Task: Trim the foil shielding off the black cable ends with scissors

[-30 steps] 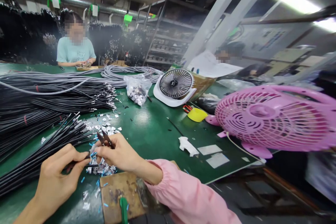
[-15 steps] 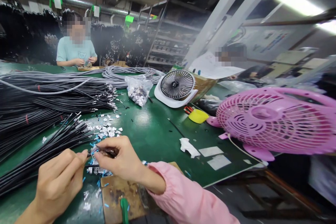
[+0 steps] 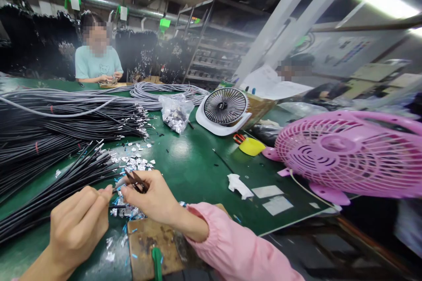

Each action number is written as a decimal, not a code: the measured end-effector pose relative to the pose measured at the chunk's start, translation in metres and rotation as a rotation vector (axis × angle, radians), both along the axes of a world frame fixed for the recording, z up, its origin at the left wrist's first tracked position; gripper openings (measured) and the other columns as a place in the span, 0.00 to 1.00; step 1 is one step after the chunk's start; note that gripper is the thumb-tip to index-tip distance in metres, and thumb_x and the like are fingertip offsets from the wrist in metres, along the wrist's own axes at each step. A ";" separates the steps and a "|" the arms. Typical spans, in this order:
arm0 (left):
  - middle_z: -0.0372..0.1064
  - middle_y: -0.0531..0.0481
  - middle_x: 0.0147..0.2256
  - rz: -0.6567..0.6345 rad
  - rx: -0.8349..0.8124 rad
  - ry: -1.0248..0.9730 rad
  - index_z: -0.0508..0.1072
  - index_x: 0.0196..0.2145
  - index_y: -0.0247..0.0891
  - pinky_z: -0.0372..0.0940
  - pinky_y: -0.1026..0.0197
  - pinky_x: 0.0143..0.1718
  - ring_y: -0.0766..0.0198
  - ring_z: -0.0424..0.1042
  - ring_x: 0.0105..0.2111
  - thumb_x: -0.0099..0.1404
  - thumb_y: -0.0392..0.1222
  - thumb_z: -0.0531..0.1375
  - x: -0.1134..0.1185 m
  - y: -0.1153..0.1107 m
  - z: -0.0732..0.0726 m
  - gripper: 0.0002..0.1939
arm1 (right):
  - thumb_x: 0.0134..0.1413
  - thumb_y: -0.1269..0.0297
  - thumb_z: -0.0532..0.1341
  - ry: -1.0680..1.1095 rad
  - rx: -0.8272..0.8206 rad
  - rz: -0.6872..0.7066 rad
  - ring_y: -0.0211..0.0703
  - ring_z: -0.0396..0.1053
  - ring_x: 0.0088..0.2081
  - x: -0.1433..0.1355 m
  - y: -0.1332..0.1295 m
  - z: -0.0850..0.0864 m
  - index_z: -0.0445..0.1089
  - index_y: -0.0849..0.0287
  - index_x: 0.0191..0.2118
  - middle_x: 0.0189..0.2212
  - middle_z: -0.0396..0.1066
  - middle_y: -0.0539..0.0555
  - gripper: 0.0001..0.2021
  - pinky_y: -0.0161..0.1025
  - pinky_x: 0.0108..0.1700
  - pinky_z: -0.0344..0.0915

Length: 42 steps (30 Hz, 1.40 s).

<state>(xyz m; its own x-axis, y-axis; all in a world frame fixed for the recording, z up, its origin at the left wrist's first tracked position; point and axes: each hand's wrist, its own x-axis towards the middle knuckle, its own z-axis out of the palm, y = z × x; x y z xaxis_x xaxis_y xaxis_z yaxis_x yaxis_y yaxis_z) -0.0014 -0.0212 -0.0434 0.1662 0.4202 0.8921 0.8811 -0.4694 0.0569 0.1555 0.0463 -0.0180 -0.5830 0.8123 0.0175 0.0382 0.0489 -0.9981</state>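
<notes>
My left hand (image 3: 77, 221) is closed, its thumb and forefinger pinching a black cable near its stripped end. My right hand (image 3: 150, 195), in a pink sleeve, is closed round small dark snips (image 3: 136, 182), whose blades point up and left. Its thumb and forefinger meet close to the cable's end; what is between those fingertips is too small to tell. Loose black cables (image 3: 59, 189) lie left of and beyond my left hand. Silver foil scraps (image 3: 140, 163) and short blue bits lie on the green table around both hands.
A wooden board (image 3: 145, 237) with a green-handled tool (image 3: 157, 261) lies below my hands. Bundled black cables (image 3: 66, 127) fill the left. A bag (image 3: 177, 113), a white fan (image 3: 225, 107) and a pink fan (image 3: 336, 153) stand beyond. Another person (image 3: 99, 61) sits across the table.
The snips have tilted up in my right hand, so their blades show more clearly. My left hand has barely moved. The whole view has shifted slightly.
</notes>
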 end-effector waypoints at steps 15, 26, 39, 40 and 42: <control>0.65 0.60 0.19 0.145 0.006 -0.004 0.73 0.36 0.39 0.57 0.68 0.20 0.74 0.65 0.16 0.68 0.31 0.57 0.009 -0.005 0.012 0.06 | 0.48 0.69 0.58 0.007 0.149 -0.045 0.30 0.52 0.19 -0.003 0.001 -0.007 0.62 0.59 0.20 0.16 0.59 0.45 0.09 0.31 0.21 0.51; 0.68 0.59 0.20 0.102 -0.176 -0.412 0.75 0.28 0.42 0.56 0.67 0.19 0.72 0.62 0.17 0.63 0.40 0.64 0.006 -0.003 0.011 0.05 | 0.60 0.62 0.60 -0.143 0.819 -0.122 0.38 0.70 0.26 0.004 -0.010 -0.008 0.73 0.57 0.44 0.29 0.76 0.50 0.09 0.33 0.28 0.66; 0.67 0.61 0.21 0.084 -0.149 -0.394 0.74 0.30 0.43 0.54 0.68 0.19 0.74 0.61 0.18 0.62 0.37 0.64 0.007 -0.009 0.016 0.04 | 0.64 0.68 0.54 -0.091 0.873 -0.026 0.37 0.63 0.27 0.004 -0.001 -0.002 0.70 0.58 0.26 0.25 0.69 0.51 0.15 0.33 0.29 0.60; 0.67 0.61 0.21 0.075 -0.150 -0.394 0.74 0.30 0.43 0.54 0.68 0.18 0.74 0.60 0.18 0.62 0.37 0.64 0.007 -0.009 0.016 0.04 | 0.64 0.68 0.54 -0.085 0.878 -0.025 0.37 0.62 0.26 0.004 0.000 -0.002 0.69 0.59 0.25 0.24 0.67 0.51 0.16 0.33 0.28 0.59; 0.66 0.61 0.21 0.072 -0.149 -0.388 0.74 0.30 0.43 0.54 0.68 0.18 0.74 0.59 0.17 0.62 0.36 0.64 0.008 -0.009 0.016 0.04 | 0.64 0.68 0.54 -0.076 0.849 -0.023 0.36 0.61 0.25 0.004 0.000 -0.002 0.68 0.59 0.24 0.23 0.65 0.50 0.16 0.33 0.27 0.58</control>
<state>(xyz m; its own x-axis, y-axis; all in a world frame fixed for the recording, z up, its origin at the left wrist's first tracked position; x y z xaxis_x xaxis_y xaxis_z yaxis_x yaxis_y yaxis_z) 0.0063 -0.0299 -0.0277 -0.2045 0.5476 0.8114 0.8115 -0.3687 0.4533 0.1594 0.0462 -0.0204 -0.5909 0.5528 0.5876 0.1137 0.7781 -0.6178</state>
